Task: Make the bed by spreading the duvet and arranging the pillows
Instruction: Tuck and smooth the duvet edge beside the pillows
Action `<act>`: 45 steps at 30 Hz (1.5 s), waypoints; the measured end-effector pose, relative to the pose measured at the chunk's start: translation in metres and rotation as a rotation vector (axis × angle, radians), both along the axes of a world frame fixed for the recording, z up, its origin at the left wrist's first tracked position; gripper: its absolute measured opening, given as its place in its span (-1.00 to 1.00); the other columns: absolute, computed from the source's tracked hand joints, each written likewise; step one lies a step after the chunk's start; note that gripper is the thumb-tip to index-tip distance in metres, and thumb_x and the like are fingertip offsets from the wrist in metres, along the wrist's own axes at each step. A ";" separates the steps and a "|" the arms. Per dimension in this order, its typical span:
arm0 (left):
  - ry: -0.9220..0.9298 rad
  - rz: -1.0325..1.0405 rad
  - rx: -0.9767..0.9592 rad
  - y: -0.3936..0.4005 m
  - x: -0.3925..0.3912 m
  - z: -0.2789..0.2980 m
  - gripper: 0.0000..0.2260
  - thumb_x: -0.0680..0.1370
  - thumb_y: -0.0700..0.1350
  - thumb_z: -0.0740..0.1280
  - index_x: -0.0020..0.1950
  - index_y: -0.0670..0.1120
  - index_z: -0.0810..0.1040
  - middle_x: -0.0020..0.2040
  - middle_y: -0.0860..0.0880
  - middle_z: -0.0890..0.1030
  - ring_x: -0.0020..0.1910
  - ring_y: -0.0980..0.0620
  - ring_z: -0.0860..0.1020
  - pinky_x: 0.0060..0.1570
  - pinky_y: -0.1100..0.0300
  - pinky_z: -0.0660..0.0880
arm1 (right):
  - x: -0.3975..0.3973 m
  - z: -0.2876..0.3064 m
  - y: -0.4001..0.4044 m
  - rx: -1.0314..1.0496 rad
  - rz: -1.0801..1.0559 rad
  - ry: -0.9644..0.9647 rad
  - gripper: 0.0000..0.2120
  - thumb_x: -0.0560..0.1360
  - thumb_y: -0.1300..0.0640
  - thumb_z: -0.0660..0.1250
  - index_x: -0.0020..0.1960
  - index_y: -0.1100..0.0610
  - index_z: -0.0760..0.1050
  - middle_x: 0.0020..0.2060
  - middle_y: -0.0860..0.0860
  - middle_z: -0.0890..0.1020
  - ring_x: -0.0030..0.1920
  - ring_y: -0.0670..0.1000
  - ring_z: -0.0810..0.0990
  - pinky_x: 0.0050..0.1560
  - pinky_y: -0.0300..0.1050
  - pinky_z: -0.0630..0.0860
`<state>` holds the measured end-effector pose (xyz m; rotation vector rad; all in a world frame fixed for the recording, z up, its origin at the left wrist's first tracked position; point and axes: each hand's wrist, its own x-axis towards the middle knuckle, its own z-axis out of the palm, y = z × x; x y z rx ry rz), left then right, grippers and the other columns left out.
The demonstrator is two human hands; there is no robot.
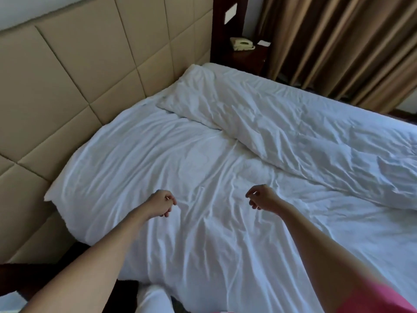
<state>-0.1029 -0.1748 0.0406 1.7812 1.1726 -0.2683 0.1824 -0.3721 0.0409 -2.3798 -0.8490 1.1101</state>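
Observation:
A white, wrinkled duvet [180, 159] covers the near side of the bed up to the headboard. Farther off, a thicker folded ridge of the white duvet [293, 136] runs diagonally across the far half. No separate pillow can be told apart among the white bedding. My left hand [163, 203] hovers just above the near part of the duvet with fingers loosely curled, holding nothing. My right hand [261, 198] hangs likewise a little to the right, fingers loosely curled and empty. Both forearms reach in from the bottom edge.
A beige padded headboard [67, 86] lines the left side. At the far corner a dark nightstand [246, 57] carries a cream telephone [242, 44]. Brown curtains [338, 41] hang behind the bed's far side. A white object [153, 299] lies low by the bed's near edge.

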 end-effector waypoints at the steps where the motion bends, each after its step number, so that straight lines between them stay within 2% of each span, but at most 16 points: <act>1: -0.019 -0.036 0.003 0.021 0.011 -0.001 -0.75 0.57 -0.28 0.10 -0.10 -0.15 0.57 -0.29 -0.09 0.57 -0.36 0.01 0.55 -0.33 0.21 0.44 | 0.002 0.002 0.014 0.000 -0.031 -0.013 -0.81 0.56 0.27 0.22 -0.03 0.20 0.62 -0.27 0.10 0.68 -0.39 -0.07 0.59 -0.45 -0.35 0.45; 3: -0.051 -0.101 0.019 0.068 0.032 -0.004 -0.76 0.57 -0.28 0.11 -0.09 -0.12 0.57 -0.25 -0.08 0.59 -0.30 0.00 0.56 -0.27 0.22 0.45 | 0.003 0.002 0.046 -0.012 -0.088 -0.059 -0.81 0.55 0.25 0.22 -0.06 0.16 0.62 -0.25 0.09 0.69 -0.37 -0.08 0.59 -0.42 -0.35 0.48; 6: -0.075 -0.192 0.049 0.143 0.053 -0.007 -0.78 0.57 -0.24 0.16 -0.09 -0.05 0.57 -0.15 -0.08 0.62 -0.16 -0.05 0.58 -0.20 0.19 0.49 | -0.007 -0.004 0.111 -0.038 -0.103 -0.103 -0.80 0.53 0.21 0.22 -0.13 0.04 0.60 -0.27 -0.04 0.65 -0.23 -0.03 0.60 -0.20 -0.19 0.53; 9: -0.073 -0.288 0.070 0.219 0.066 -0.019 -0.86 0.57 -0.16 0.23 -0.04 -0.03 0.59 -0.03 -0.07 0.62 -0.07 -0.06 0.58 -0.10 0.11 0.54 | -0.024 -0.019 0.191 -0.074 -0.018 -0.115 -0.86 0.54 0.09 0.27 0.00 0.04 0.61 -0.13 -0.03 0.63 -0.04 0.03 0.61 -0.07 -0.19 0.44; 12: -0.096 -0.348 0.124 0.290 0.081 -0.038 -0.92 0.55 -0.15 0.33 0.03 -0.07 0.55 0.04 -0.07 0.58 -0.03 -0.03 0.54 -0.10 0.17 0.50 | -0.033 -0.043 0.275 -0.051 0.070 -0.153 -0.72 0.54 -0.02 0.32 0.20 0.06 0.54 0.09 0.03 0.55 0.18 0.08 0.54 0.21 -0.11 0.43; 14: -0.066 -0.427 0.229 0.334 0.095 -0.059 -0.76 0.51 -0.09 0.40 0.15 -0.07 0.50 0.14 -0.06 0.52 0.09 -0.06 0.51 0.07 0.08 0.47 | -0.035 -0.062 0.326 -0.061 0.114 -0.197 -0.54 0.54 -0.12 0.31 0.37 0.04 0.42 0.33 0.08 0.42 0.36 0.11 0.40 0.37 0.01 0.34; 17: -0.039 -0.505 0.407 0.386 0.119 -0.097 -0.46 0.43 -0.03 0.47 0.36 -0.03 0.38 0.30 -0.04 0.40 0.26 -0.09 0.42 0.19 0.01 0.40 | -0.031 -0.093 0.388 -0.074 0.128 -0.258 -0.27 0.51 -0.30 0.23 0.56 -0.05 0.10 0.55 0.01 0.11 0.55 0.09 0.09 0.43 0.18 0.25; 20: -0.111 -0.582 0.508 0.433 0.152 -0.145 -0.22 0.37 0.02 0.52 0.50 0.01 0.23 0.46 -0.04 0.23 0.41 -0.11 0.29 0.31 0.01 0.34 | -0.006 -0.130 0.435 -0.064 -0.019 -0.210 -0.20 0.50 -0.39 0.15 0.59 -0.12 -0.09 0.60 -0.03 -0.11 0.59 0.06 -0.18 0.50 0.23 0.07; 22: -0.150 -0.628 0.608 0.459 0.171 -0.182 -0.10 0.35 0.19 0.51 0.57 0.02 0.14 0.54 -0.07 0.15 0.52 -0.13 0.16 0.42 -0.04 0.22 | 0.019 -0.162 0.454 -0.084 -0.123 -0.219 -0.16 0.49 -0.41 0.14 0.59 -0.13 -0.16 0.59 -0.02 -0.19 0.58 0.07 -0.26 0.53 0.24 -0.04; 25: -0.280 -0.609 0.896 0.485 0.195 -0.238 -0.15 0.40 0.37 0.29 0.56 -0.03 0.18 0.55 -0.11 0.20 0.54 -0.15 0.16 0.42 -0.14 0.21 | 0.058 -0.219 0.478 -0.116 -0.173 -0.335 -0.03 0.39 -0.49 0.18 0.58 -0.16 -0.22 0.58 -0.03 -0.26 0.56 0.05 -0.31 0.53 0.24 -0.15; 29: -0.495 -0.485 1.133 0.513 0.236 -0.291 -0.32 0.49 0.15 0.32 0.55 -0.07 0.23 0.53 -0.15 0.26 0.53 -0.20 0.20 0.39 -0.13 0.25 | 0.089 -0.285 0.506 0.149 -0.516 -0.454 -0.10 0.41 -0.42 0.25 0.58 -0.20 -0.12 0.59 -0.08 -0.12 0.58 0.00 -0.18 0.52 0.21 -0.07; 32: -0.498 -0.420 1.231 0.534 0.276 -0.312 -0.40 0.55 0.03 0.30 0.56 0.01 0.20 0.55 -0.12 0.25 0.50 -0.25 0.24 0.40 -0.17 0.25 | 0.124 -0.318 0.517 0.163 -0.562 -0.624 -0.22 0.48 -0.30 0.24 0.58 -0.16 -0.03 0.59 -0.07 -0.03 0.58 0.00 -0.12 0.52 0.24 -0.02; 35: -0.375 -0.240 1.141 0.546 0.302 -0.334 -0.39 0.52 -0.06 0.27 0.56 0.10 0.18 0.54 -0.05 0.27 0.34 -0.28 0.35 0.33 -0.15 0.27 | 0.156 -0.338 0.522 0.074 -0.494 -0.679 -0.32 0.53 -0.16 0.22 0.57 -0.15 0.01 0.59 -0.07 0.02 0.58 0.00 -0.11 0.52 0.25 -0.10; 39: -0.514 -0.161 1.011 0.552 0.317 -0.358 -0.52 0.46 -0.26 0.30 0.38 -0.05 0.49 0.31 -0.12 0.54 0.10 -0.26 0.43 0.12 -0.08 0.38 | 0.169 -0.353 0.528 0.043 -0.474 -0.710 -0.47 0.54 0.13 0.20 0.49 -0.13 0.29 0.53 -0.11 0.23 0.55 0.02 0.06 0.52 0.22 -0.10; 43: -0.574 -0.115 0.912 0.561 0.327 -0.369 -0.59 0.41 -0.38 0.31 0.24 -0.17 0.60 0.17 -0.20 0.62 0.06 -0.26 0.45 0.12 -0.01 0.35 | 0.171 -0.361 0.529 0.050 -0.454 -0.779 -0.56 0.56 0.13 0.20 0.43 -0.06 0.40 0.43 -0.09 0.42 0.49 0.02 0.25 0.50 0.14 0.05; 45: -0.550 -0.127 0.907 0.562 0.328 -0.368 -0.62 0.38 -0.36 0.33 0.18 -0.19 0.61 0.11 -0.22 0.62 0.04 -0.27 0.45 0.09 -0.02 0.35 | 0.171 -0.360 0.530 0.076 -0.446 -0.832 -0.62 0.54 0.15 0.23 0.34 -0.02 0.50 0.28 -0.05 0.57 0.36 0.06 0.42 0.41 0.05 0.19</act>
